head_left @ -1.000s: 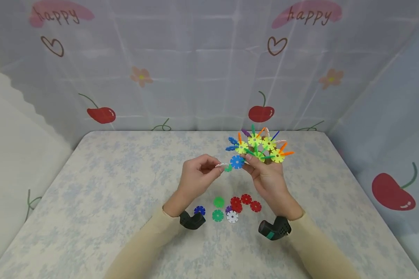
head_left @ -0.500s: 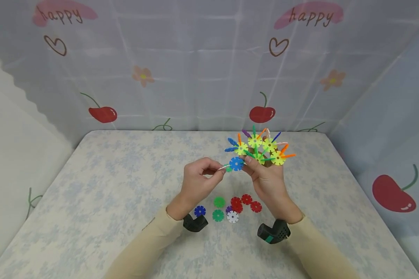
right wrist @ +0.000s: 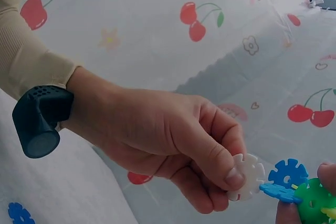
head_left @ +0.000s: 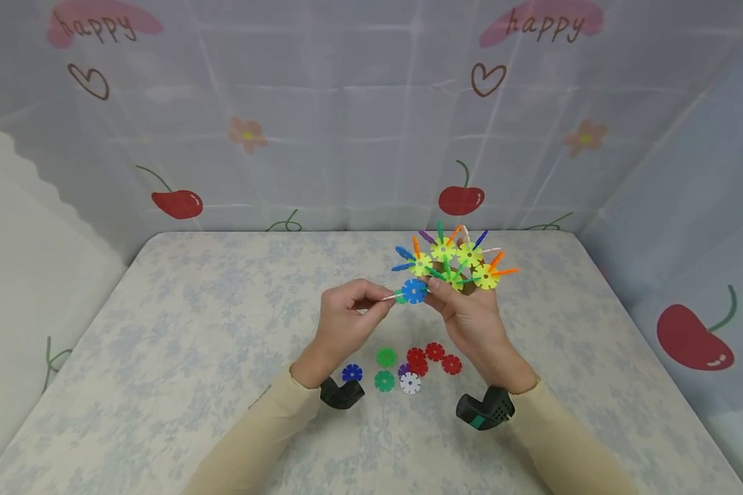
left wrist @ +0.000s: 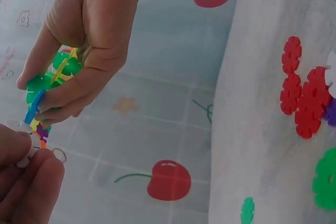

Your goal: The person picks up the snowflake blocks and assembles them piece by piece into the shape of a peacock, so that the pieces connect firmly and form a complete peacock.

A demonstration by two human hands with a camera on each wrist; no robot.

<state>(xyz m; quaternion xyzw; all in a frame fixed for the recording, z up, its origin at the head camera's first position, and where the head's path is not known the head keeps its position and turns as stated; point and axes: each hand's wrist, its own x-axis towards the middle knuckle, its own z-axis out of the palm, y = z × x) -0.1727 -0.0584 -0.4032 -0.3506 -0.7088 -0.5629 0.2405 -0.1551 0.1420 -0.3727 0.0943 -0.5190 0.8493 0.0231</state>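
My left hand (head_left: 351, 316) pinches a white notched plastic disc (right wrist: 250, 176) between thumb and fingers. Its edge meets a blue notched disc (head_left: 413, 291); whether the slots have joined I cannot tell. That blue disc belongs to a cluster of linked snowflake discs, which my right hand (head_left: 473, 320) grips from below with its thumb in front. Yellow discs (head_left: 486, 276) form the cluster's body, with green, blue, orange, purple, white discs standing out edge-on. Part of the cluster is hidden behind the right fingers in the left wrist view.
Loose discs lie on the pale patterned table (head_left: 223, 309) between the forearms: several red ones (head_left: 435, 351), a white one (head_left: 410, 383), a dark blue one (head_left: 351, 373), a partly covered purple one and two green ones (head_left: 384, 381). A printed curtain (head_left: 347, 137) stands behind.
The white disc in my left hand has come rightward against the blue disc, closing the small gap seen earlier. My right hand keeps its grip on the cluster.
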